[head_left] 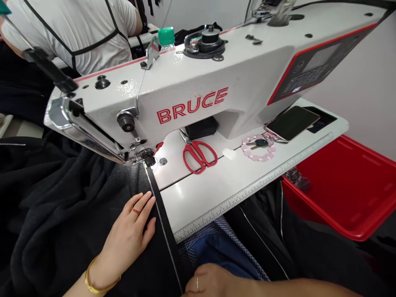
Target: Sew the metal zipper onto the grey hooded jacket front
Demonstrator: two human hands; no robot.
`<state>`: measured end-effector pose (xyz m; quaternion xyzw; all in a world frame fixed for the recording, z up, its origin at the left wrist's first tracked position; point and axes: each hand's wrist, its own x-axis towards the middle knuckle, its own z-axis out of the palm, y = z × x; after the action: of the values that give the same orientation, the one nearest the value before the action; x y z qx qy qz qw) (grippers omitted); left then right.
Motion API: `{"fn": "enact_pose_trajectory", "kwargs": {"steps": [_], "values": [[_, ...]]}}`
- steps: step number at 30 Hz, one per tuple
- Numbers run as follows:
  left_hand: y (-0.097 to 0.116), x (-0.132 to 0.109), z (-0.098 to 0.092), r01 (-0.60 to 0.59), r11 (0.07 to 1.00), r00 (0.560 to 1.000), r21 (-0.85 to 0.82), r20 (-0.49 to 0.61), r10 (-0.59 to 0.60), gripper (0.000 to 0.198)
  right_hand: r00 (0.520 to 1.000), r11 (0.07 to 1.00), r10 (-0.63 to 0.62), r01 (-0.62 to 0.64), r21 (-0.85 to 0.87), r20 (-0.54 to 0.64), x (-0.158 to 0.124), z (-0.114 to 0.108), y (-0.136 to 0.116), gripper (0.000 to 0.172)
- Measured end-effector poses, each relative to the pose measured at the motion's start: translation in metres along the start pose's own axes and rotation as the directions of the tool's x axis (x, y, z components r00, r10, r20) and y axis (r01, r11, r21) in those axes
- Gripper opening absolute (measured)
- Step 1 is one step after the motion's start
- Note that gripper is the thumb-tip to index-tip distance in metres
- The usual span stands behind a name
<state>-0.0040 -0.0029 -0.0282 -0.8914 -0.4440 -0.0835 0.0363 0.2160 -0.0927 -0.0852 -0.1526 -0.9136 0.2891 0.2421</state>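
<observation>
Dark, soft, fuzzy cloth (74,214) lies in loose folds to the left of the left fingers and under them. The left hand (128,235) lies palm down, its fingers nearly straight and close together, thumb a little apart, gripping nothing; the fingertips rest at the edge of the zipper (163,225), a flat black woven strip with pale, fine teeth. The strip runs from under the sewing machine's (185,90) smooth, glossy white metal head, just beyond those fingertips, down to the right fingers. The right hand (213,280) has its fingers curled beside the strip's lower end; how firmly they grip is hidden. Beyond them on the smooth white table (182,206) lie scissors (201,159) with rounded red handles, then farther right a ring of pink beads (259,156) and a flat, glossy phone (292,122).
</observation>
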Motion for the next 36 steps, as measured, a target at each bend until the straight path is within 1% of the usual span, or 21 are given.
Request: {"fn": "enact_pose_trajectory", "kwargs": {"steps": [4, 6, 8, 11, 14, 16, 17, 18, 19, 20, 22, 24, 25, 26, 27, 28, 30, 33, 36], "values": [[-0.010, 0.008, 0.000, 0.014, 1.000, 1.000, -0.021, 0.003, -0.014, 0.040, 0.996, 1.000, -0.025, 0.025, -0.011, -0.090, 0.012, -0.018, 0.006, 0.021], [-0.016, 0.015, 0.001, 0.031, 0.999, 1.000, -0.024, 0.003, -0.031, 0.039, 0.994, 0.997, -0.039, 0.032, -0.067, -0.103, 0.021, -0.031, 0.009, 0.024], [-0.025, 0.022, 0.003, 0.038, 0.999, 0.999, -0.018, -0.012, -0.038, 0.038, 0.994, 0.988, -0.062, 0.049, -0.145, -0.086, 0.030, -0.042, 0.013, 0.025], [-0.045, 0.033, 0.009, 0.022, 1.000, 0.998, -0.007, -0.052, -0.022, 0.034, 0.994, 0.972, -0.102, 0.089, -0.218, -0.050, 0.042, -0.053, 0.019, 0.024], [-0.073, 0.046, 0.013, -0.031, 0.999, 0.996, 0.017, -0.088, 0.032, 0.029, 0.989, 0.964, -0.131, 0.112, -0.242, -0.064, 0.049, -0.059, 0.027, 0.020], [-0.085, 0.055, 0.010, -0.066, 0.994, 0.995, 0.084, -0.074, 0.072, 0.028, 0.989, 0.960, -0.136, 0.116, -0.256, -0.060, 0.052, -0.063, 0.031, 0.018], [-0.086, 0.057, 0.006, -0.077, 0.989, 0.995, 0.127, -0.056, 0.085, 0.029, 0.989, 0.958, -0.137, 0.119, -0.260, -0.053, 0.053, -0.065, 0.033, 0.017], [-0.081, 0.057, 0.001, -0.086, 0.982, 0.995, 0.166, -0.039, 0.094, 0.029, 0.989, 0.957, -0.137, 0.120, -0.263, -0.048, 0.054, -0.066, 0.035, 0.017], [-0.071, 0.056, -0.004, -0.098, 0.976, 0.994, 0.196, -0.028, 0.106, 0.029, 0.989, 0.957, -0.139, 0.122, -0.262, -0.045, 0.055, -0.067, 0.036, 0.017], [-0.056, 0.051, -0.010, -0.109, 0.972, 0.993, 0.210, -0.022, 0.116, 0.030, 0.989, 0.958, -0.143, 0.127, -0.258, -0.042, 0.055, -0.067, 0.037, 0.017], [-0.017, 0.034, -0.018, -0.140, 0.971, 0.989, 0.193, -0.028, 0.148, 0.030, 0.988, 0.958, -0.149, 0.135, -0.253, -0.038, 0.055, -0.066, 0.039, 0.018], [0.019, 0.012, -0.019, -0.060, 0.990, 0.998, 0.130, -0.001, 0.060, 0.040, 0.988, 0.958, -0.151, 0.139, -0.249, -0.031, 0.056, -0.066, 0.040, 0.021], [0.032, 0.002, -0.017, -0.016, 0.992, 1.000, 0.126, 0.015, 0.014, 0.043, 0.988, 0.959, -0.150, 0.138, -0.248, -0.029, 0.057, -0.066, 0.041, 0.022], [0.040, -0.006, -0.014, 0.033, 0.992, 0.999, 0.119, 0.034, -0.037, 0.047, 0.989, 0.959, -0.147, 0.137, -0.248, -0.025, 0.058, -0.066, 0.042, 0.023], [0.043, -0.013, -0.010, 0.064, 0.992, 0.996, 0.112, 0.050, -0.070, 0.051, 0.989, 0.959, -0.144, 0.135, -0.248, -0.018, 0.060, -0.067, 0.043, 0.023], [0.041, -0.017, -0.007, 0.079, 0.992, 0.994, 0.102, 0.065, -0.086, 0.054, 0.990, 0.960, -0.141, 0.133, -0.248, -0.013, 0.062, -0.068, 0.044, 0.022], [0.028, -0.018, -0.002, 0.080, 0.994, 0.991, 0.071, 0.098, -0.086, 0.060, 0.992, 0.962, -0.128, 0.123, -0.242, -0.004, 0.067, -0.071, 0.049, 0.019], [0.004, -0.009, 0.000, 0.070, 0.996, 0.985, 0.063, 0.151, -0.078, 0.058, 0.995, 0.970, -0.099, 0.100, -0.220, 0.016, 0.077, -0.075, 0.058, 0.016], [-0.014, 0.005, -0.001, 0.059, 0.995, 0.979, 0.086, 0.191, -0.075, 0.054, 0.994, 0.966, -0.091, 0.103, -0.236, 0.060, 0.087, -0.080, 0.071, 0.017]]}}
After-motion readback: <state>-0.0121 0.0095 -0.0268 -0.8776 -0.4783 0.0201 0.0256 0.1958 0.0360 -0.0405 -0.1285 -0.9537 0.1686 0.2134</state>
